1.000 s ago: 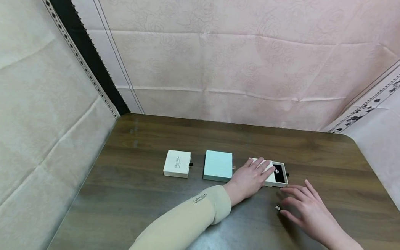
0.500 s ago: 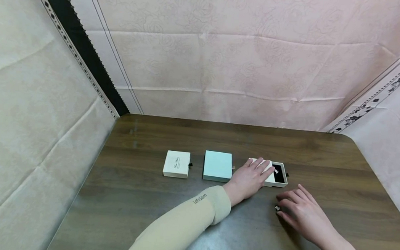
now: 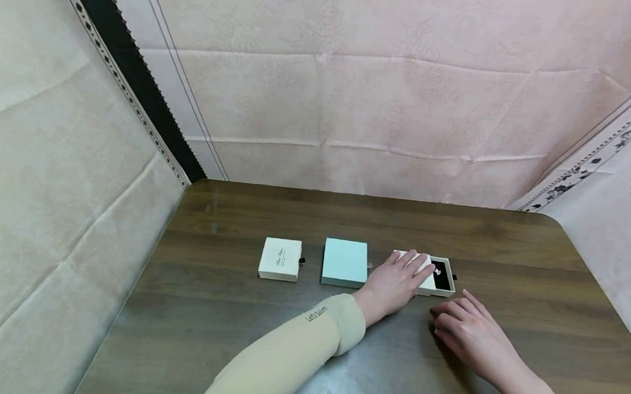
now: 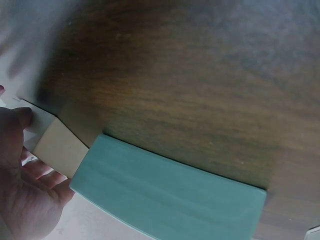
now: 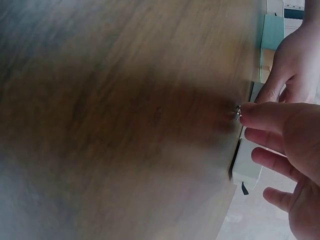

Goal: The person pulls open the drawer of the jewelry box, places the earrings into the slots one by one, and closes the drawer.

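My left hand (image 3: 388,287) rests on the small white sliding box (image 3: 426,284), its fingers spread and fairly straight over the lid. The box's drawer (image 3: 444,293) is pulled out to the right; inside, a small silvery earring (image 3: 437,272) lies on black padding. In front of the box, low over the table, my right hand (image 3: 472,339) has curled fingers. At its thumb tip in the right wrist view is another silvery earring (image 5: 237,113), pinched there; the forefinger is mostly hidden behind the thumb. The fingers cover this earring in the head view.
A teal box (image 3: 344,262) stands just left of my left hand. Further left is a white lettered box (image 3: 280,259) with a black pull tab. All stand on a brown wooden table (image 3: 220,336), with pale patterned cloth (image 3: 380,116) hanging behind it.
My right hand has moved slightly left and its fingers have closed round the earring, which was visible beside them before. The left hand and the boxes have stayed put.
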A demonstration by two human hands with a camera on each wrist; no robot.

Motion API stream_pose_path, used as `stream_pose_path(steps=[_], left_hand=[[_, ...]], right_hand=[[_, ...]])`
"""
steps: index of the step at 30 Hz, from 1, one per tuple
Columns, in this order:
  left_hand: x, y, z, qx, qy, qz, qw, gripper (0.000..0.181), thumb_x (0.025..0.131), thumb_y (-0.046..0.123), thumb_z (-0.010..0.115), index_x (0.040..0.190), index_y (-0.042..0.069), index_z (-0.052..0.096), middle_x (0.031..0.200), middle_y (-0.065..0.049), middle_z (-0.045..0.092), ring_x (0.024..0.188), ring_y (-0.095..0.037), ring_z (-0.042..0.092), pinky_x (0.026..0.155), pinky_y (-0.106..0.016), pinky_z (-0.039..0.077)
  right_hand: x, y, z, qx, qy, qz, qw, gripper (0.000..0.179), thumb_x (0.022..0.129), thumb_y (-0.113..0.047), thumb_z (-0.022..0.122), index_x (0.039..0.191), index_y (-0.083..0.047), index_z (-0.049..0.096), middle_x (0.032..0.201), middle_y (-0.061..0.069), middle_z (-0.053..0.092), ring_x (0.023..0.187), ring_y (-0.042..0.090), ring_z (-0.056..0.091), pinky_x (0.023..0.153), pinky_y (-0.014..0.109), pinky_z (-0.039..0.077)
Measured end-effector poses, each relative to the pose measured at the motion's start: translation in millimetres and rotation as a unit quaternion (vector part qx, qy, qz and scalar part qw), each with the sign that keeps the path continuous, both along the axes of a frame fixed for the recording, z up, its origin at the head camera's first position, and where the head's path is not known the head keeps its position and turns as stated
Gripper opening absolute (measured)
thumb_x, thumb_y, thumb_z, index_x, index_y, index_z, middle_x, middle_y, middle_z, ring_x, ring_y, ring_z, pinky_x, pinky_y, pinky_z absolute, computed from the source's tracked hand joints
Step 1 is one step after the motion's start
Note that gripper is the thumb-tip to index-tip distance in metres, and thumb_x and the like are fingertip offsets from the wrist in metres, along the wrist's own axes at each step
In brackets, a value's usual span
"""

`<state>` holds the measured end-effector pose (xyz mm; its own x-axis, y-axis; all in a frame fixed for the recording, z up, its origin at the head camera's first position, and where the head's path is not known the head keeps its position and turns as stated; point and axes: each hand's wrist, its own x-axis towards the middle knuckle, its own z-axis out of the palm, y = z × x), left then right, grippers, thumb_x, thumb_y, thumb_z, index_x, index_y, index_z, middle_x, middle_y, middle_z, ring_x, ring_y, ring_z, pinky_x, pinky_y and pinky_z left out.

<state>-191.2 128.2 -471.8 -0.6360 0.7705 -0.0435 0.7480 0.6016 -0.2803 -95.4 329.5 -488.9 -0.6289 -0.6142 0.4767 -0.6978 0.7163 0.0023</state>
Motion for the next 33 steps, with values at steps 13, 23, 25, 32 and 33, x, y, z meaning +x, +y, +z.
stream_pose_path(steps=[13, 23, 25, 32, 33], left_hand=[[1.0, -0.6, -2.8, 0.005, 0.001, -0.001, 1.0000, 0.064, 0.114, 0.050, 0.043, 0.172, 0.033, 0.024, 0.178, 0.007, 0.022, 0.163, -0.013, 0.023, 0.129, -0.031, 0.027], [2.8, -0.5, -0.4, 0.002, 0.003, 0.000, 1.0000, 0.063, 0.114, 0.049, 0.044, 0.172, 0.033, 0.023, 0.178, 0.008, 0.022, 0.162, -0.013, 0.024, 0.129, -0.030, 0.027], [2.8, -0.6, -1.1, 0.003, 0.004, 0.000, 1.0000, 0.063, 0.114, 0.049, 0.044, 0.172, 0.033, 0.023, 0.178, 0.008, 0.022, 0.162, -0.013, 0.024, 0.129, -0.031, 0.027], [2.8, -1.3, -0.4, 0.004, 0.009, 0.000, 0.9999, 0.063, 0.114, 0.049, 0.044, 0.172, 0.033, 0.025, 0.177, 0.008, 0.023, 0.162, -0.012, 0.025, 0.128, -0.030, 0.027], [2.7, -1.6, -0.7, 0.004, 0.009, 0.000, 1.0000, 0.063, 0.114, 0.049, 0.044, 0.172, 0.033, 0.025, 0.178, 0.007, 0.023, 0.162, -0.012, 0.025, 0.128, -0.030, 0.028]], right_hand=[[-0.4, 5, 2.4, -0.007, -0.005, -0.005, 1.0000, 0.013, 0.074, -0.015, 0.077, 0.081, -0.019, 0.067, 0.106, 0.003, 0.074, 0.100, 0.031, 0.067, 0.132, 0.031, 0.006], [0.7, 9, -1.6, -0.002, -0.011, -0.016, 0.9998, 0.014, 0.074, -0.015, 0.077, 0.080, -0.020, 0.066, 0.106, 0.001, 0.073, 0.097, 0.029, 0.066, 0.131, 0.028, 0.003], [1.1, 8, -1.3, -0.008, -0.015, -0.016, 0.9997, 0.010, 0.078, -0.018, 0.075, 0.081, -0.021, 0.066, 0.106, 0.001, 0.073, 0.098, 0.029, 0.066, 0.131, 0.028, 0.004], [2.8, 4, 12.3, -0.056, -0.039, -0.011, 0.9976, 0.050, 0.114, -0.054, 0.037, 0.085, -0.026, 0.066, 0.110, 0.002, 0.074, 0.102, 0.028, 0.068, 0.130, 0.025, 0.007], [2.7, 4, 15.3, -0.060, -0.040, -0.012, 0.9973, 0.050, 0.113, -0.054, 0.037, 0.085, -0.026, 0.066, 0.111, 0.003, 0.074, 0.102, 0.028, 0.069, 0.130, 0.025, 0.007]])
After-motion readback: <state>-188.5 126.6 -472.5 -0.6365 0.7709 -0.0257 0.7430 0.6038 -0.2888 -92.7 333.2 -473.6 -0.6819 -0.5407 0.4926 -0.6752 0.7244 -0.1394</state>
